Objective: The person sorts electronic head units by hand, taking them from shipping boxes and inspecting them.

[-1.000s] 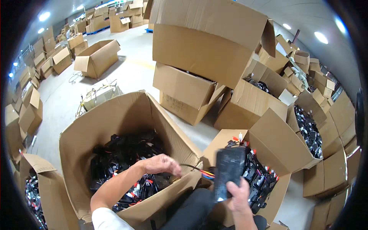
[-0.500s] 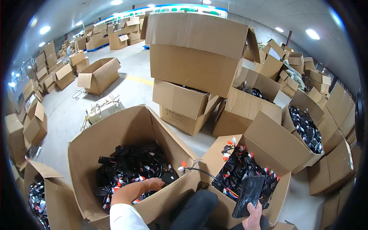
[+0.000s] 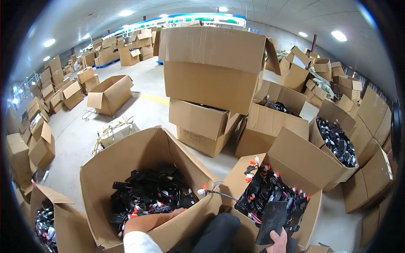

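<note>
My right hand [image 3: 279, 241] grips the lower end of a flat black rectangular case [image 3: 272, 221], thumb across its face. The case is tilted over an open cardboard box [image 3: 311, 219] of similar black pieces with red and white connectors [image 3: 265, 185]. A black cable [image 3: 230, 193] ending in a white and red plug lies over the box rims beside it. My left hand [image 3: 179, 212] reaches into the larger cardboard box [image 3: 122, 152] on the left, low by its near wall. Its fingers are mostly hidden; black cased pieces [image 3: 154, 189] with connectors lie around it.
A tall box [image 3: 211, 84] sits atop another box [image 3: 196, 120] straight ahead. More boxes of black pieces stand at the right [image 3: 335, 143] and lower left [image 3: 63, 223]. A pale unit wrapped in cords [image 3: 118, 131] and an open box [image 3: 110, 97] are on the floor.
My left hand has moved down and slightly right, toward the near wall of the left box. My right hand still holds the black case, little moved. The whole view has shifted slightly.
</note>
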`<state>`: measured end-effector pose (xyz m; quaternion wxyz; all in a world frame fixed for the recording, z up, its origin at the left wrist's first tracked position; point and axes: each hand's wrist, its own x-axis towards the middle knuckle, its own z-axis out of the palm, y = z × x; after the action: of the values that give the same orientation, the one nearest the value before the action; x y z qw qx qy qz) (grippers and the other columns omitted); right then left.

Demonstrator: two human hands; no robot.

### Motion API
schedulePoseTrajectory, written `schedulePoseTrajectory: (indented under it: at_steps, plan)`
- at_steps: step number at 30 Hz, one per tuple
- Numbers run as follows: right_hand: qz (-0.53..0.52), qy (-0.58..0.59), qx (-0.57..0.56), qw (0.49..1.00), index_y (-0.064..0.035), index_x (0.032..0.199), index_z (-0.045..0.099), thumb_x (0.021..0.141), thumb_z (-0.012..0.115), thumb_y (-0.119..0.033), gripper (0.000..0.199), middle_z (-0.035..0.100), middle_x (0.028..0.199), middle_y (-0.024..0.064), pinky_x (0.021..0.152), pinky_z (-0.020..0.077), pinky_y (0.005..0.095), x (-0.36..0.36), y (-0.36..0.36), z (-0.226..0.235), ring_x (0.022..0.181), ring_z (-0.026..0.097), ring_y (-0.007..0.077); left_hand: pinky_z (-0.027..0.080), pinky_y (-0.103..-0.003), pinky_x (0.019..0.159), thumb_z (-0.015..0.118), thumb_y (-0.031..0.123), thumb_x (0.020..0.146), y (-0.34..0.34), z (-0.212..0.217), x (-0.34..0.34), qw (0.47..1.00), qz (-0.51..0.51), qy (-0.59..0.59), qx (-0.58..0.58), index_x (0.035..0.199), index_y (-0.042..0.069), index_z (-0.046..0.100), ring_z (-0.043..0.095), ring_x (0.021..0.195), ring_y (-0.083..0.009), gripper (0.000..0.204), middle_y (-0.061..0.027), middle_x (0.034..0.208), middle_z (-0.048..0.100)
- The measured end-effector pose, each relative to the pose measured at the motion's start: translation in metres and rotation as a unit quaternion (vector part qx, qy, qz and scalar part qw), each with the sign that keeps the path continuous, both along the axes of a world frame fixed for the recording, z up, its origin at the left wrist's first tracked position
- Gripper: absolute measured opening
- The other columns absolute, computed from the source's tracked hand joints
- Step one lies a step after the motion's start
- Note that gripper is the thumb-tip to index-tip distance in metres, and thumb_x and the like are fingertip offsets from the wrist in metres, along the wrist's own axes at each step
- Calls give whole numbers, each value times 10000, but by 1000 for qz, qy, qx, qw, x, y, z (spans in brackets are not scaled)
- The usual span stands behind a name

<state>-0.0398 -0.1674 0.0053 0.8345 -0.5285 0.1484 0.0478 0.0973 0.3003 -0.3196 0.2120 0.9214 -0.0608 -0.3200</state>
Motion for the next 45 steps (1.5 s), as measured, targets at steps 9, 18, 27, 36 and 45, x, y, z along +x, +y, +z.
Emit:
schedulePoseTrajectory:
  at_steps: [9, 18, 27, 36, 45]
  plan:
    - [57, -150, 92, 983, 39, 1335, 455, 812, 672, -73, 577, 616, 1212, 147, 1001, 497, 439, 23, 23, 28, 1107, 623, 276, 508, -334, 924, 735, 86, 834, -5, 328, -46, 782, 329, -210, -486, 1252, -31, 495, 615, 995, -170, 497, -93, 1108, 643]
    - [-18, -476, -401, 783, 57, 1365, 469, 902, 614, -140, 523, 449, 1415, 273, 1106, 358, 433, 44, 124, 96, 1268, 476, 408, 389, -315, 1038, 505, 262, 1028, -175, 415, -131, 755, 330, -371, -429, 1426, -64, 381, 494, 1171, -181, 528, -115, 1296, 548]
    - [134, -502, -433, 737, 86, 1294, 541, 961, 576, -451, 633, 543, 1335, 300, 994, 469, 432, -8, 57, 79, 1202, 566, 447, 416, -319, 1040, 734, 113, 811, -227, 388, -139, 763, 234, -225, -559, 1453, -44, 346, 510, 1219, -195, 766, -132, 1373, 504]
    - [125, -351, -282, 884, 11, 1203, 625, 763, 810, -403, 632, 691, 1038, 149, 872, 520, 347, 12, -28, 51, 962, 672, 263, 468, -374, 1011, 733, 274, 800, -243, 437, -151, 948, -89, -158, -263, 1483, 98, 403, 594, 1169, -334, 779, -179, 1379, 548]
    - [84, -160, -49, 982, 20, 994, 659, 946, 543, -182, 237, 640, 936, 35, 883, 437, 259, 1, -1, -46, 927, 575, 111, 491, -382, 965, 752, 272, 806, -266, 401, -153, 963, -54, -191, -182, 1383, 60, 503, 641, 1085, -352, 663, -185, 1242, 631]
